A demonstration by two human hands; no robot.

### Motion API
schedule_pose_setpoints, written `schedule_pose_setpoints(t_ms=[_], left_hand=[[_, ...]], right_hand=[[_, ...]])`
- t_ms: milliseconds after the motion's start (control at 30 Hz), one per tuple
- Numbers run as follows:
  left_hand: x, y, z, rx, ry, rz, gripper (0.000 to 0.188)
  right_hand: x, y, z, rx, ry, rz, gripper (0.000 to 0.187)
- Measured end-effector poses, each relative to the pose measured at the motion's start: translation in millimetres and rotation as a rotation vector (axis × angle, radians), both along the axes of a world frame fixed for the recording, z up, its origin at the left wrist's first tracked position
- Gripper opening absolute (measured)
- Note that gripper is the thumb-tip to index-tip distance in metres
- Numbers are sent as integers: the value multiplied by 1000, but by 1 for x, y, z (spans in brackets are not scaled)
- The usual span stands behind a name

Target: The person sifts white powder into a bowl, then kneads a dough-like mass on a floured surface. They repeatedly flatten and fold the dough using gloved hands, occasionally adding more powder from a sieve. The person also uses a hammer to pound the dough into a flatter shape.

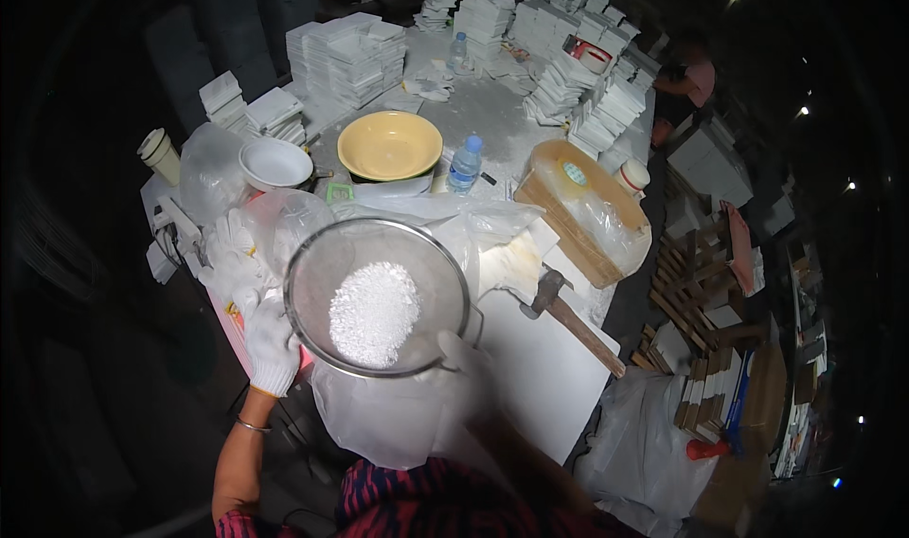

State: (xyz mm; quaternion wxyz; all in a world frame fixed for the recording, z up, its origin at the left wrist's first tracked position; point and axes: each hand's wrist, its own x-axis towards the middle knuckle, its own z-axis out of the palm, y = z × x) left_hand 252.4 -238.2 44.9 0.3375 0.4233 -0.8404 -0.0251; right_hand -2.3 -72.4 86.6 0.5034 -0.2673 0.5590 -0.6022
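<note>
A round metal sieve [434, 254] with a steel rim holds a heap of white powder [376, 313]. My left hand [273, 349], in a white knitted glove, grips the sieve's left rim. At the lower right rim is my right hand [464, 377], also gloved in white. Motion blurs it, and its fingers overlap the rim near the small wire lug [477, 326]; whether they grip it is unclear. Under the sieve spreads a translucent plastic bag [369, 424]. To the right, a hammer [568, 315] with a wooden handle rests on a white board [530, 377].
Beyond the sieve stand a yellow basin [390, 148], a white bowl [275, 166] and a water bottle [465, 166]. A plastic-covered cardboard box [578, 216] sits at the right. Stacks of white tiles [346, 60] line the far table. Another person [696, 79] is at the far right.
</note>
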Motion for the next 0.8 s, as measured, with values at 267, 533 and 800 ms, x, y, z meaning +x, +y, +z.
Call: schedule_pose_setpoints(t_ms=[267,533,800], left_hand=[[9,4,5,104,-167,-7,19],[10,1,-2,35,-79,-38,18],[14,2,-10,-39,-17,-31,17]], right_hand=[[-6,7,28,41,22,-20,25],[-2,-11,27,130,-292,-89,29],[-8,-30,4,68,-115,-10,35]])
